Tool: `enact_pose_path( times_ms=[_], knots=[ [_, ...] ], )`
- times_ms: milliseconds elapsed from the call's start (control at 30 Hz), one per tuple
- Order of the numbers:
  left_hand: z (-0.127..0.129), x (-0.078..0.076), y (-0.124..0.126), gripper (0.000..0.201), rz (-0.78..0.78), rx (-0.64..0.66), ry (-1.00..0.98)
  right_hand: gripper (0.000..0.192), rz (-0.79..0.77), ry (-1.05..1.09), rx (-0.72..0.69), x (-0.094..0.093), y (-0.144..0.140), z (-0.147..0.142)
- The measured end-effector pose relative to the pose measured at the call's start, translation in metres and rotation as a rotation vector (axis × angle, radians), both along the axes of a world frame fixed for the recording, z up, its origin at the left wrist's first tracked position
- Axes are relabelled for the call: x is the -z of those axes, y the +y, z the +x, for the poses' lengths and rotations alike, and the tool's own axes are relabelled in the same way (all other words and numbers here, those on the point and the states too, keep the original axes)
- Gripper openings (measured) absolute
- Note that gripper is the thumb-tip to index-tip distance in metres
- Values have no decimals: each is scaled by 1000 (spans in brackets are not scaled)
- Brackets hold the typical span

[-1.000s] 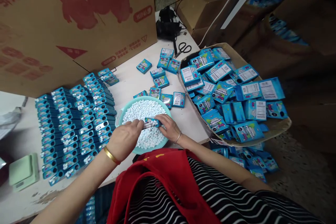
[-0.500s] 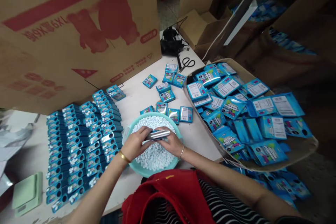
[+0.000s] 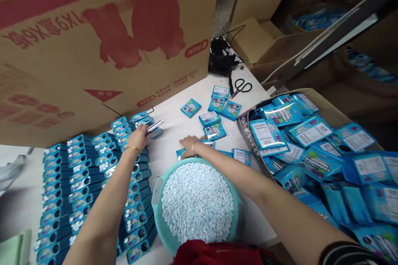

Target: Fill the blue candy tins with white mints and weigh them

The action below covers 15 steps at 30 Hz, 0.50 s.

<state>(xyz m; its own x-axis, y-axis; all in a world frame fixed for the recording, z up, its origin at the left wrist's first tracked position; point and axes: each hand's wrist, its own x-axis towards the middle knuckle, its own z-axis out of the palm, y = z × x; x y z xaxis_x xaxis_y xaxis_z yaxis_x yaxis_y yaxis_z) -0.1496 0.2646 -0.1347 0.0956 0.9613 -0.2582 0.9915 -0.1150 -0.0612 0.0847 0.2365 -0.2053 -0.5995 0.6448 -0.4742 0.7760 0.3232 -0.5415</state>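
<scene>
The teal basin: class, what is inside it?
The teal basin is heaped with small white tablets. Its bottom is covered by them, and red cloth hides the near rim.

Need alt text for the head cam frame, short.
The left hand holds a small box at the far end of rows of blue boxes, while the right hand rests on a flat pack beyond a teal basin of white pellets.
</scene>
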Motion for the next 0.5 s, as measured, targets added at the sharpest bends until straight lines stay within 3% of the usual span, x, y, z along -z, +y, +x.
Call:
enact_pose_path(
  times_ms=[133,233,333,433,500],
  knots=[
    [-8,17,5,37,54,-62,-87,50,-147,61,-51,18,9,-12],
    [2,7,-20,44,229,-38,-289,43,-84,198,32,17,5,9],
    [20,-16,-74,30,194,71,-499,43,110,526,256,-1,-11,49],
    [35,-35,-146,25,-122,141,-621,42,243,821,494,-30,-41,90],
    [40,-37,-193,23,-302,121,-626,42,153,956,668,-49,-68,111]
  ],
)
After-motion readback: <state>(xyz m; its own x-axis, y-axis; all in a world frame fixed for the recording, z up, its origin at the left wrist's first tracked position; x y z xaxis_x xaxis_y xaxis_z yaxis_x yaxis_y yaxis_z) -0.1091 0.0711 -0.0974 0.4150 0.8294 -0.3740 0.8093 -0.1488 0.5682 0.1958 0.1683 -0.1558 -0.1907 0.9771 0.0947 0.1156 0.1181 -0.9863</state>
